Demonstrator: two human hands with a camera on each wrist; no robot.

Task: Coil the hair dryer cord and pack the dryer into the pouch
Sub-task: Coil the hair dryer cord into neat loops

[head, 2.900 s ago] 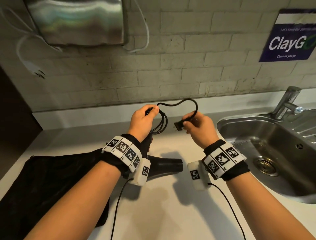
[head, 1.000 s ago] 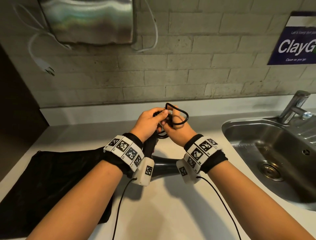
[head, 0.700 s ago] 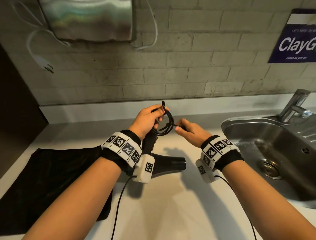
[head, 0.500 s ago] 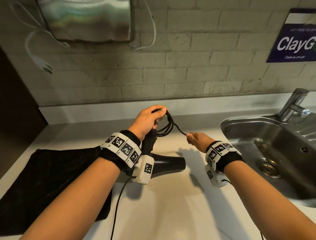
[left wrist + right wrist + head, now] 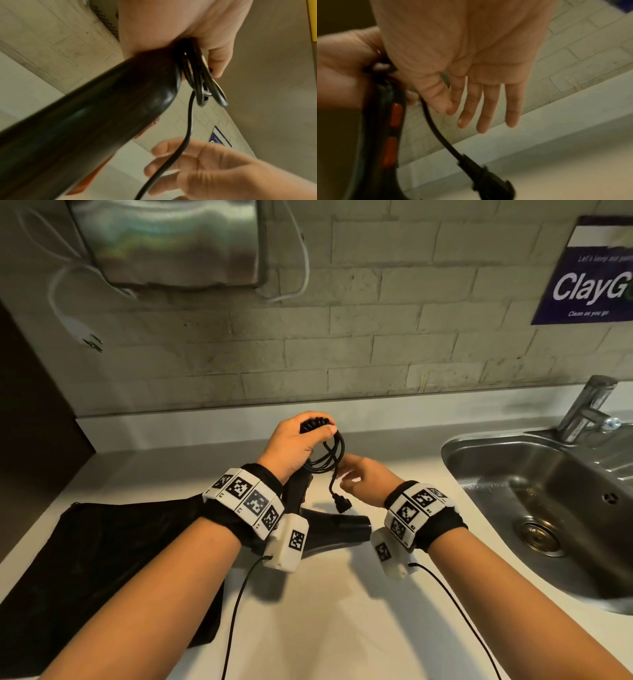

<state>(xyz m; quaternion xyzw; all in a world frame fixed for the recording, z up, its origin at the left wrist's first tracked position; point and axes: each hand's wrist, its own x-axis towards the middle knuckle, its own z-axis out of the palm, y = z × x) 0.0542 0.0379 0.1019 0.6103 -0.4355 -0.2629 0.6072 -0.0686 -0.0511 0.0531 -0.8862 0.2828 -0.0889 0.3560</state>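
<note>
My left hand [image 5: 301, 440] grips the top of the black hair dryer's handle [image 5: 96, 112] together with the coiled black cord [image 5: 330, 455]. The dryer barrel [image 5: 339, 530] sits low over the counter below my left wrist. A short cord tail hangs from the coil, and the plug [image 5: 342, 504] dangles free at its end. My right hand [image 5: 363, 479] is beside the tail with straight, spread fingers [image 5: 481, 108], holding nothing. In the right wrist view the plug [image 5: 489, 181] hangs below that hand. The black pouch [image 5: 102, 563] lies flat on the counter at the left.
A steel sink [image 5: 534, 508] with a tap [image 5: 585, 409] is set into the counter at the right. The brick wall holds a metal dispenser [image 5: 164, 241], a dangling white plug [image 5: 89, 337] and a blue sign [image 5: 589, 278]. Pale counter [image 5: 342, 611] lies in front.
My right hand wound the last of the cord onto the coil, pulled the end out to the right, then let go. The plug now hangs free and the right hand is open.
</note>
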